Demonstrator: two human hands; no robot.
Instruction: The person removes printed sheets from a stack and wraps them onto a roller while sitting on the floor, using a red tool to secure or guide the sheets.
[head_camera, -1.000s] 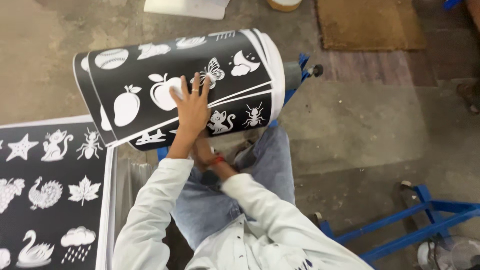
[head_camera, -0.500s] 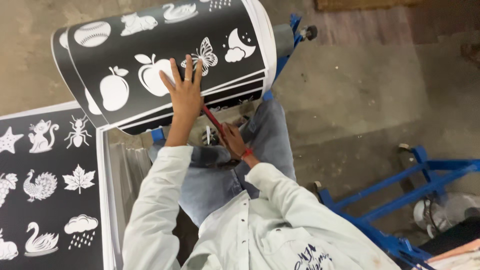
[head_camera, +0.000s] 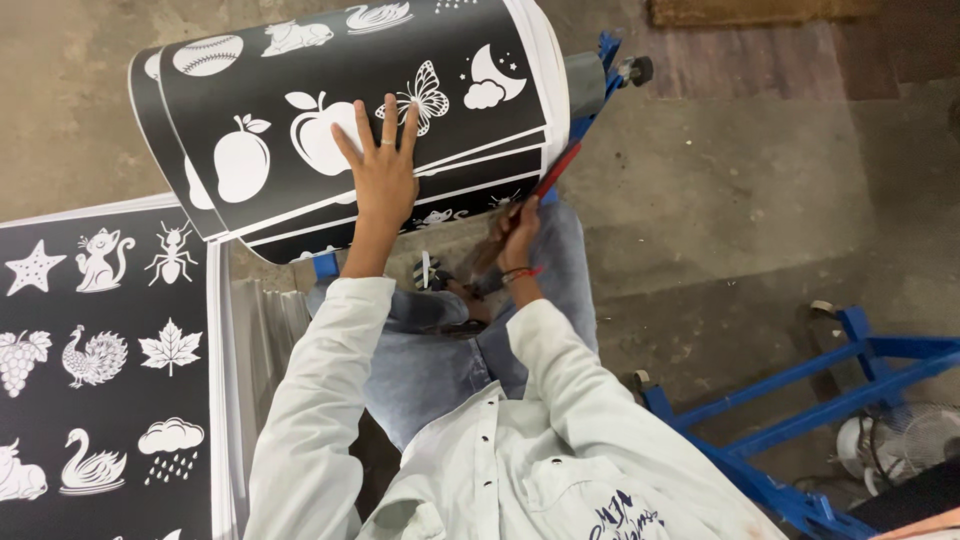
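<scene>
The curled black printed sheet (head_camera: 350, 110) lies draped over a roll at the top of the view, above the person's lap. On its visible face I count seven white figures: a baseball, a reclining animal, a swan, a mango-like fruit, an apple, a butterfly and a moon with a cloud. At least two more sheet edges (head_camera: 300, 235) show layered under it.

The left hand (head_camera: 382, 170) lies flat on the sheet, all five fingers spread wide, palm pressing just below the apple and butterfly; its grip encloses nothing. The right hand (head_camera: 518, 235) is closed around one red-handled tool (head_camera: 556, 172), whose tip reaches the sheets' lower right edge.

At the left lies one flat black sheet (head_camera: 100, 350) with eleven white figures showing, among them a star, cat, ant, grapes, peacock, leaf, swan and rain cloud. A blue metal frame (head_camera: 800, 390) stands on the concrete floor (head_camera: 740, 210) to the right.
</scene>
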